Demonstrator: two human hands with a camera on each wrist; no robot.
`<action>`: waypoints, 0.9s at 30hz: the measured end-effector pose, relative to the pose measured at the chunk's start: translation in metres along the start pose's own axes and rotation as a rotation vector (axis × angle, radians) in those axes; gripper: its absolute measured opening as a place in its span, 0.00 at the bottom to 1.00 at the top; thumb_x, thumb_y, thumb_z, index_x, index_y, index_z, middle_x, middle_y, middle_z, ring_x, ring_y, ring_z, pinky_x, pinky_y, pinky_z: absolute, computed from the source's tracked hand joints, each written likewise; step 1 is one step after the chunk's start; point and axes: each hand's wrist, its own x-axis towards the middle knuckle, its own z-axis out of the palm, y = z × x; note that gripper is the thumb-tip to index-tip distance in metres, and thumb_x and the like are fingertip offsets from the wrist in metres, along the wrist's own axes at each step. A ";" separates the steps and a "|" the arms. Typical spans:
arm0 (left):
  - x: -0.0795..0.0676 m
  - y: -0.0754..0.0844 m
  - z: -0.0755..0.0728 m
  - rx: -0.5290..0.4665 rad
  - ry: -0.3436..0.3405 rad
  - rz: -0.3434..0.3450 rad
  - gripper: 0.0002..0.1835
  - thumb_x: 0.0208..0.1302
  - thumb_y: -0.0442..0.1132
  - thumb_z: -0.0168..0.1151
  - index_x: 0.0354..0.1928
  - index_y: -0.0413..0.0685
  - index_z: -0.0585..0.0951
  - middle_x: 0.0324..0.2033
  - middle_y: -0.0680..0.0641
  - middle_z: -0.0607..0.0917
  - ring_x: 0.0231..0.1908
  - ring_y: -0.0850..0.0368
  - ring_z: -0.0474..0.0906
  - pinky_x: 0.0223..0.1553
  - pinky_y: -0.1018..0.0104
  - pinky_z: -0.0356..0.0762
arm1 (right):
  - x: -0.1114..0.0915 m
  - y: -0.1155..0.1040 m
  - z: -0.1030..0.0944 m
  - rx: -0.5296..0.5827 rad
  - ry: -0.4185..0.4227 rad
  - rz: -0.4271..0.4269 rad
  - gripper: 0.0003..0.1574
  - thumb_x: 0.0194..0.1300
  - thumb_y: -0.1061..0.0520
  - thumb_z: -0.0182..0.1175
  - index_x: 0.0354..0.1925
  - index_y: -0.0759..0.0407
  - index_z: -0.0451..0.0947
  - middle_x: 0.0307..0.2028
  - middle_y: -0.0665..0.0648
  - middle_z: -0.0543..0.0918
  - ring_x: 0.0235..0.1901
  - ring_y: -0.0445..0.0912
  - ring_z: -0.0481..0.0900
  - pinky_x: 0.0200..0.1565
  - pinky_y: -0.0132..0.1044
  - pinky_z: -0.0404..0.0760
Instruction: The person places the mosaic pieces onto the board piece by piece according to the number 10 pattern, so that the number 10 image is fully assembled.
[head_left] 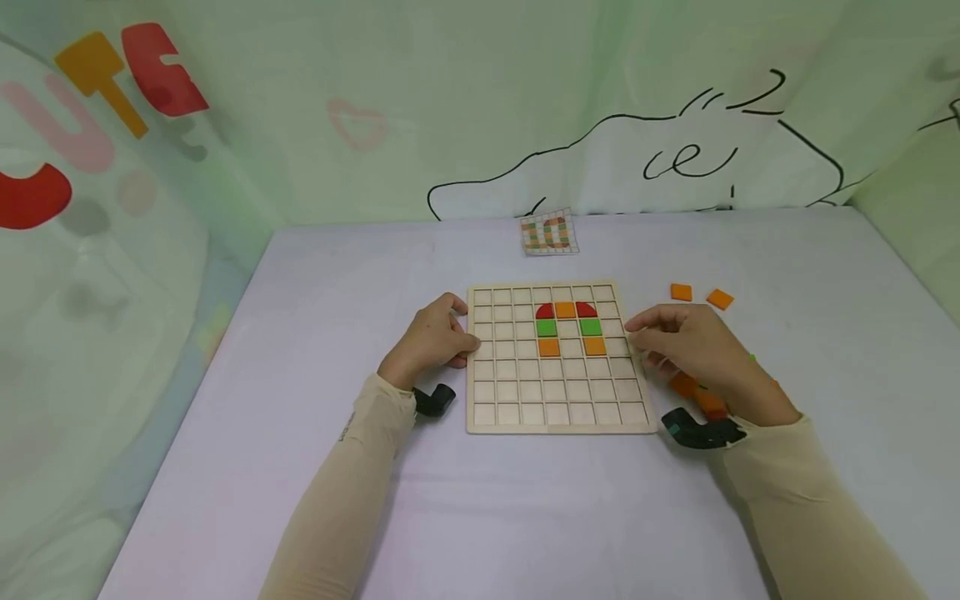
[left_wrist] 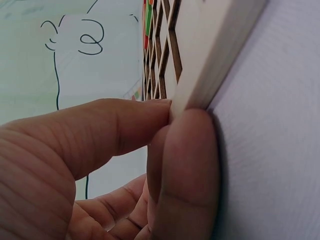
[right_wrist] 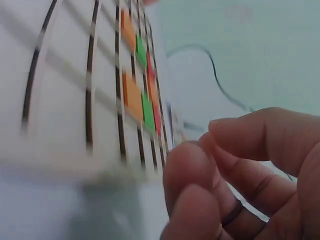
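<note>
The left hand [head_left: 430, 335] pinches the board [head_left: 512, 392] on the desk [head_left: 420, 517]; the right hand [head_left: 705, 346], loosely curled, looks empty by its right edge. Likely steadying; next calls for gripping that edge.

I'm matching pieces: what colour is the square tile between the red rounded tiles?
Orange; the square tile shows best in the head view.

A pale table [head_left: 525, 517] bears a gridded board [head_left: 517, 392], card [head_left: 550, 232] and tiles [head_left: 681, 292]

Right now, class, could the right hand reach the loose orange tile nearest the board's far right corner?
Probably yes: only bare tabletop shows between the right hand and that orange tile.
</note>
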 end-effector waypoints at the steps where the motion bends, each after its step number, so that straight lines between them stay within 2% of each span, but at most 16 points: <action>1: 0.000 0.000 0.000 -0.002 0.001 0.000 0.29 0.65 0.30 0.70 0.65 0.40 0.70 0.37 0.42 0.79 0.27 0.55 0.83 0.30 0.67 0.88 | -0.003 0.006 -0.007 -0.004 0.014 0.012 0.22 0.75 0.51 0.62 0.59 0.63 0.79 0.39 0.57 0.84 0.33 0.47 0.82 0.32 0.36 0.84; 6: -0.002 0.002 0.000 -0.005 0.004 -0.002 0.28 0.65 0.30 0.70 0.64 0.40 0.70 0.37 0.42 0.79 0.27 0.56 0.83 0.30 0.67 0.88 | -0.013 0.033 -0.040 -0.079 0.086 0.071 0.28 0.75 0.46 0.62 0.61 0.65 0.76 0.33 0.53 0.81 0.29 0.45 0.79 0.30 0.36 0.83; 9: -0.002 0.003 0.000 -0.003 0.003 -0.006 0.29 0.65 0.30 0.70 0.65 0.40 0.70 0.37 0.42 0.79 0.26 0.56 0.83 0.30 0.67 0.87 | -0.019 0.045 -0.053 -0.168 0.094 0.101 0.33 0.75 0.40 0.61 0.62 0.65 0.75 0.40 0.58 0.82 0.37 0.50 0.78 0.35 0.37 0.81; 13: -0.003 0.002 0.000 -0.001 0.007 -0.011 0.29 0.65 0.31 0.70 0.65 0.41 0.70 0.38 0.42 0.79 0.27 0.56 0.83 0.30 0.67 0.87 | -0.023 0.054 -0.062 -0.234 0.056 0.145 0.39 0.73 0.35 0.60 0.63 0.65 0.73 0.56 0.69 0.77 0.51 0.59 0.73 0.41 0.40 0.76; 16: -0.003 0.001 0.000 -0.002 0.013 -0.012 0.29 0.65 0.31 0.70 0.65 0.41 0.70 0.38 0.42 0.79 0.27 0.55 0.83 0.30 0.67 0.88 | -0.020 0.055 -0.062 -0.245 0.036 0.178 0.42 0.71 0.35 0.63 0.63 0.66 0.71 0.60 0.73 0.73 0.54 0.62 0.71 0.41 0.40 0.75; 22: -0.002 0.001 0.001 -0.001 0.013 -0.009 0.29 0.65 0.30 0.70 0.65 0.41 0.70 0.38 0.42 0.79 0.27 0.55 0.83 0.30 0.67 0.88 | -0.020 0.052 -0.056 -0.282 0.073 0.184 0.38 0.69 0.40 0.67 0.59 0.70 0.75 0.56 0.74 0.77 0.49 0.61 0.73 0.36 0.35 0.76; 27: -0.002 0.000 0.001 0.005 0.013 -0.001 0.28 0.65 0.30 0.70 0.65 0.40 0.70 0.38 0.42 0.79 0.27 0.55 0.84 0.30 0.67 0.88 | -0.022 0.050 -0.055 -0.343 0.107 0.135 0.34 0.68 0.43 0.68 0.54 0.71 0.79 0.45 0.66 0.83 0.43 0.58 0.76 0.31 0.34 0.76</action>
